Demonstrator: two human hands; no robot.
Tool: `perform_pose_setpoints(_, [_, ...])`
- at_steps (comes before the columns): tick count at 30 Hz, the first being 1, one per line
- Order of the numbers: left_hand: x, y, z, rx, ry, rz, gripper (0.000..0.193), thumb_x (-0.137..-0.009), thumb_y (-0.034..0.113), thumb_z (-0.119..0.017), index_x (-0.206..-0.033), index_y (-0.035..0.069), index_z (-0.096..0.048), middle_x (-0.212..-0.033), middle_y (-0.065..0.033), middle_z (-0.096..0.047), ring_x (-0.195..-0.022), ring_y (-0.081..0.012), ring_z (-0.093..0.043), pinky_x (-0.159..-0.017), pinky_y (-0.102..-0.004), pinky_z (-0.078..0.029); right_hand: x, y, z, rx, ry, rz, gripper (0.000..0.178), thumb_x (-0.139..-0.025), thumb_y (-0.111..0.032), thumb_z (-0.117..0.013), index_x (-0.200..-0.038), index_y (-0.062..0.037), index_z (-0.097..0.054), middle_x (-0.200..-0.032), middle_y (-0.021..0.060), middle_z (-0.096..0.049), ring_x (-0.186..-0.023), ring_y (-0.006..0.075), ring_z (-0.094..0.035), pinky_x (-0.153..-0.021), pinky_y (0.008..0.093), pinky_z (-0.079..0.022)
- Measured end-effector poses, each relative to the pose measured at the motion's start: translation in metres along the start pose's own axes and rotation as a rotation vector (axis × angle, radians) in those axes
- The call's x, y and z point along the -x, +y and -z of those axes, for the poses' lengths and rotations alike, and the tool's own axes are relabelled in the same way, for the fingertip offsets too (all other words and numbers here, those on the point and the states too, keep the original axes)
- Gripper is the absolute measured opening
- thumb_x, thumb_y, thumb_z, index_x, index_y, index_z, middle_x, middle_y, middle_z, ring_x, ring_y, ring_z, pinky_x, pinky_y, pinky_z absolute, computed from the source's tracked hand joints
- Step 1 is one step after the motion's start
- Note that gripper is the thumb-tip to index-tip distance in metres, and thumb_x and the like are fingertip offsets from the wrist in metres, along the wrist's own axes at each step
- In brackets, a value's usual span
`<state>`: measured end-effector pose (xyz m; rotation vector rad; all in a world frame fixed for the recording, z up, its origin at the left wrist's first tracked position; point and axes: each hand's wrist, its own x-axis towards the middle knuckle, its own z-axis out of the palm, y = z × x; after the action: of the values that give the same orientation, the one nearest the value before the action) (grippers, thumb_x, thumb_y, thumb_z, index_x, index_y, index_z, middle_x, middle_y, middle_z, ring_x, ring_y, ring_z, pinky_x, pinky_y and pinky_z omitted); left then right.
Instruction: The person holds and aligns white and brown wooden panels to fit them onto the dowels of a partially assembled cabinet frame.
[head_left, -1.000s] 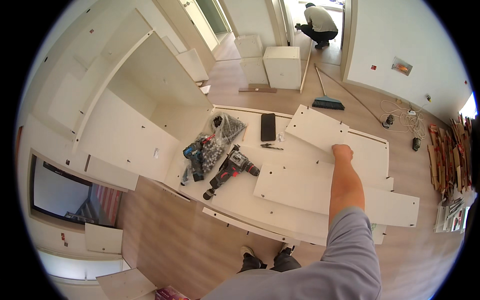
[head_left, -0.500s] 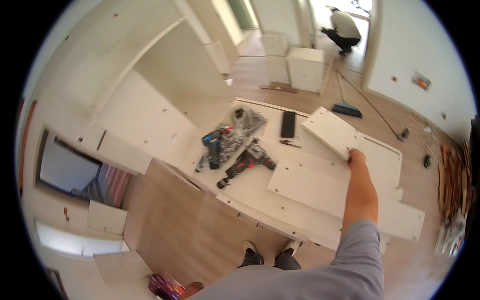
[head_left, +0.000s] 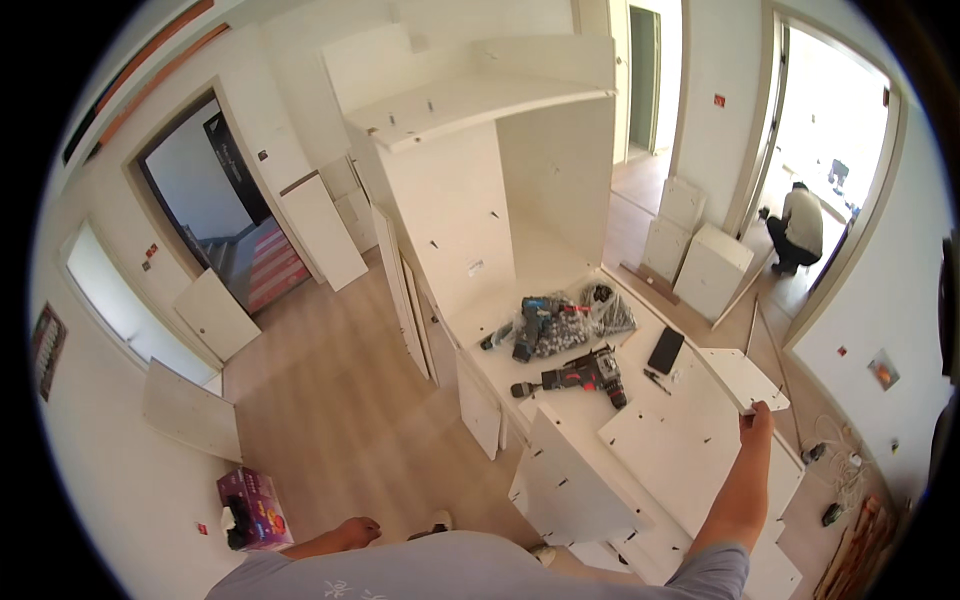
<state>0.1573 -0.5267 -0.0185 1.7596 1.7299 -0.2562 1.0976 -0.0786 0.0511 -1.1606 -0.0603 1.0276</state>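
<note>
My right hand (head_left: 757, 421) reaches out with its fingers closed on the near corner of a small white panel (head_left: 740, 376). That panel lies at the right edge of the big white panels (head_left: 690, 450) in front of me. My left hand (head_left: 352, 533) hangs low over the wooden floor with loosely bent fingers and nothing in it. A black-and-red power drill (head_left: 585, 378) lies on the panels. Beyond it, a blue-and-black drill (head_left: 536, 325) rests against a clear plastic bag (head_left: 575, 335) of small hardware. A black flat rectangular object (head_left: 666, 350) lies to their right.
An open white cabinet (head_left: 450, 210) stands ahead. Another white panel (head_left: 570, 480) is tilted near my body. White drawer-like boxes (head_left: 712, 270) stand by the doorway, where another person (head_left: 800, 228) squats. A purple box (head_left: 255, 510) sits at lower left; cables (head_left: 838, 465) lie at right.
My view has swung left, so the scene sits further right and more of the cabinet and left doorway shows. The right hand stays at the small panel's end; my left arm shows more fully.
</note>
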Motion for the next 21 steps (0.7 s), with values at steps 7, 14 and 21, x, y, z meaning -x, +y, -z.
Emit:
perform_pose_setpoints(7, [-0.08, -0.002, 0.056, 0.441, 0.093, 0.022, 0.042, -0.096, 0.037, -0.067, -0.125, 0.007, -0.071, -0.123, -0.0165, -0.072, -0.113, -0.0319, -0.069, -0.099, -0.0415, -0.053, 0.162, -0.048, -0.07, 0.276, -0.291, 0.366, 0.028, -0.086, -0.007, -0.062, -0.113, 0.0006, -0.064, -0.102, 0.0085, -0.069, -0.091, 0.0211, -0.069, -0.077, 0.0326, -0.06])
perform_pose_setpoints(14, [-0.109, 0.032, 0.229, 0.851, 0.029, -0.338, 0.047, -0.1, 0.032, -0.067, -0.137, 0.004, -0.061, -0.132, -0.0135, -0.067, -0.122, -0.0234, -0.064, -0.105, -0.0386, -0.049, 0.462, 0.074, -0.253, 0.059, -0.68, 0.386, 0.042, -0.079, -0.005, -0.06, -0.12, 0.0014, -0.062, -0.11, 0.0098, -0.071, -0.1, 0.0218, -0.07, -0.091, 0.0361, -0.058])
perform_pose_setpoints(21, [-0.05, 0.022, 0.374, 1.774, -0.058, -0.787, 0.062, -0.102, 0.021, -0.064, -0.155, 0.012, -0.033, -0.152, -0.0092, -0.049, -0.138, -0.0263, -0.051, -0.113, -0.0473, -0.044, 0.634, 0.341, -0.34, -0.033, -0.825, -0.293, 0.051, -0.078, 0.002, -0.06, -0.129, 0.0036, -0.059, -0.123, 0.0138, -0.069, -0.116, 0.0297, -0.066, -0.105, 0.0442, -0.052])
